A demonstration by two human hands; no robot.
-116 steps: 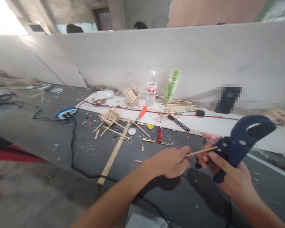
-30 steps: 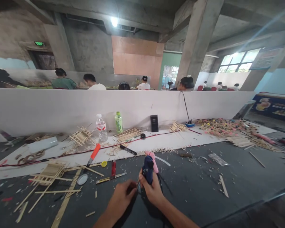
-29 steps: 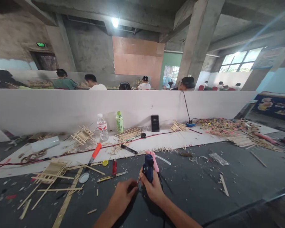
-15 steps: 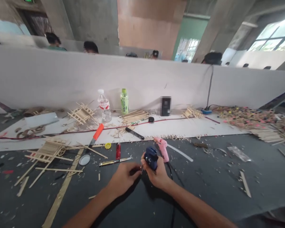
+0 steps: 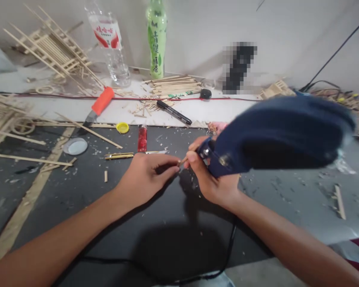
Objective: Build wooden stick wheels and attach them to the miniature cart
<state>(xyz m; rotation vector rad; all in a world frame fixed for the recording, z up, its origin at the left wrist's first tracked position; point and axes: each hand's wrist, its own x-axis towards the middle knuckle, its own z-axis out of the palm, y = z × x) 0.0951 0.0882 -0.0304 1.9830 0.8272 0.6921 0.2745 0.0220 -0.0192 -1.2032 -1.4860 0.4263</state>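
Note:
My right hand (image 5: 219, 181) is wrapped round a dark blue-handled tool (image 5: 275, 119) with a metal pivot; its exact kind is hard to tell. Its blurred handle looms large toward me and hides the table behind it. Thumb and index finger of my left hand (image 5: 151, 171) are closed on one end of a small wooden piece (image 5: 183, 161). The piece's other end meets the fingertips of my right hand. Just behind these hands lie a utility knife (image 5: 119, 156) and a red lighter (image 5: 143, 138). A pink glue gun (image 5: 217, 127) is mostly hidden.
At the left stand stick-built models (image 5: 56, 48). A water bottle (image 5: 107, 44), a green tea bottle (image 5: 156, 40) and a stick pile (image 5: 176, 84) line the back. An orange-handled knife (image 5: 103, 101), a marker (image 5: 174, 113) and a yellow cap (image 5: 122, 127) lie nearer. A black cable (image 5: 231, 239) runs below my hands.
My view has tilted down and come closer to the hands. The blue-handled tool has swung so that its handle points right and toward me. Both hands remain close together.

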